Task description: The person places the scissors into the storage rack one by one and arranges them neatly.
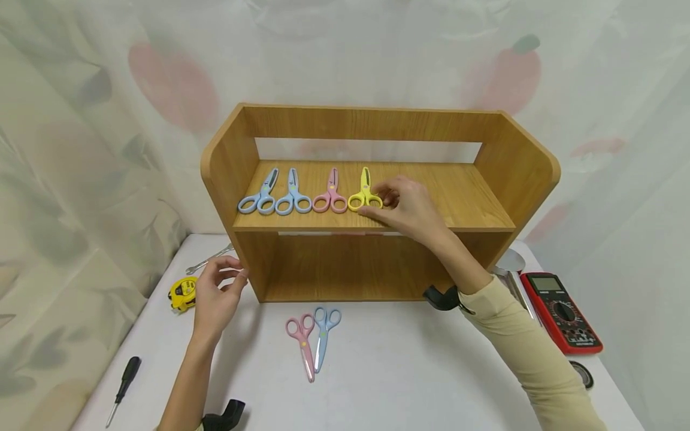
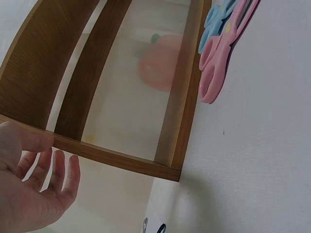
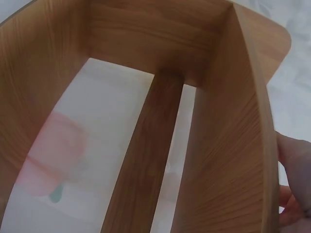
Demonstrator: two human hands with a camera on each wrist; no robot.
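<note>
On the upper deck of a wooden shelf [image 1: 485, 197], my right hand [image 1: 409, 206] has its thumb and fingers around the right handle loop of yellow scissors [image 1: 365, 191]. These lie flat, blades pointing back. To their left are pink scissors [image 1: 333, 194] and two blue pairs [image 1: 293, 194] [image 1: 263, 194], in a row. My left hand [image 1: 218, 293] is beside the shelf's left side panel, fingers loosely bent and fingertips right at its front edge. In the left wrist view the left thumb [image 2: 36, 140] overlaps that edge. The right wrist view shows only part of the right hand [image 3: 296, 170], beyond the deck's edge.
Pink scissors [image 1: 303, 344] and blue scissors [image 1: 323, 338] lie on the white table before the shelf. At left are a tape measure [image 1: 182, 293], a wrench [image 1: 207, 260] and a screwdriver [image 1: 126, 383]. A red multimeter [image 1: 560, 311] lies at right.
</note>
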